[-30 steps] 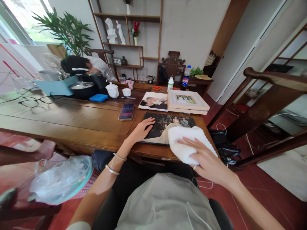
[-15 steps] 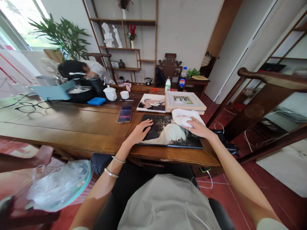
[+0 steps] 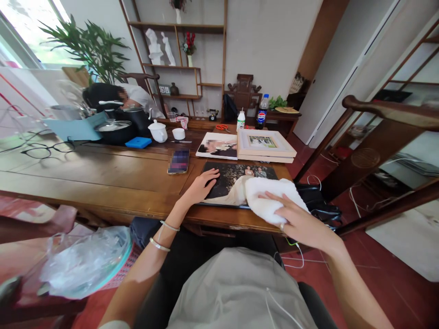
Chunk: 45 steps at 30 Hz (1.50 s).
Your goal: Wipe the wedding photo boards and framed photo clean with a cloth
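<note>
A dark photo panel with a pale dress trailing across it lies flat near the table's front edge. My left hand rests on its left side, fingers spread. In my right hand is a folded white towel, pressed over the panel's lower right corner and reaching past the front edge. The towel hides that corner, while two small figures in the picture show above it. Behind the panel lie a white-edged photo print and a pale picture frame stacked on another frame.
A phone lies left of the panel on the wooden table. Farther back are a white teapot, a cola bottle, a small white bottle and orange-handled scissors. Another person leans down beyond the pots.
My right hand has moved the towel from the panel's upper right toward me, down to its lower right corner. My left hand stays in place on the panel.
</note>
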### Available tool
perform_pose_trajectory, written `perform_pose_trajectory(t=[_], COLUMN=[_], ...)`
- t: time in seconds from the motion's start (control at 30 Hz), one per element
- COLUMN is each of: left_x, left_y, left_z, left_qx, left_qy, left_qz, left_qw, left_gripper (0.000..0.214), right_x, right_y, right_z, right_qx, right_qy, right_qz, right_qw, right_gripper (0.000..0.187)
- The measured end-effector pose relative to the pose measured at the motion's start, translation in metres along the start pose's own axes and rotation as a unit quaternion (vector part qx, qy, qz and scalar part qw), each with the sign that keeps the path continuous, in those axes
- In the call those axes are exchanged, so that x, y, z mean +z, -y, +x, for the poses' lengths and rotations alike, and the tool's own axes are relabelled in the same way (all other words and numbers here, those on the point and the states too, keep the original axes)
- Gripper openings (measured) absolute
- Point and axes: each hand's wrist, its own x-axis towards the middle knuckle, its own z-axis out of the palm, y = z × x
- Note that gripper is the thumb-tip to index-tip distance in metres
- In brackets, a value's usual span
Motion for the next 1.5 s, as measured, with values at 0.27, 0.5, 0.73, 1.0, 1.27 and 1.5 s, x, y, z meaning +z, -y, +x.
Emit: perform_pose_trajectory(t=[0.27,0.5,0.73,1.0,1.27,1.5], left_x=[0.000,0.001,0.003,0.002,0.002,0.003], left_y=[-0.001,-0.001,0.003,0.003,0.003,0.004], left_z=[-0.001,0.000,0.000,0.000,0.000,-0.001], left_qx=[-0.001,-0.007,-0.003,-0.002,-0.002,0.006], left_qy=[-0.001,-0.002,-0.008,0.000,-0.009,-0.013], left_qz=[-0.005,-0.009,-0.003,-0.001,-0.009,-0.001], left_qw=[1.000,1.000,1.000,1.000,1.000,1.000], left_gripper=[0.035,0.037,0.036,0.036,0.036,0.037], right_x=[-0.002,0.008,0.029,0.008,0.019,0.031], right_y=[-0.076,-0.060,0.026,-0.030,-0.002,0.066], right_z=[0.089,0.105,0.061,0.120,0.122,0.063], right_qx=[0.013,0.027,-0.082,-0.078,-0.001,-0.064], right_qy=[-0.048,-0.073,-0.052,-0.056,-0.066,0.009], right_qz=[-0.035,-0.135,-0.085,-0.101,-0.154,-0.094], right_qw=[0.998,0.988,0.992,0.990,0.986,0.993], right_gripper=[0.025,0.027,0.034,0.024,0.029,0.028])
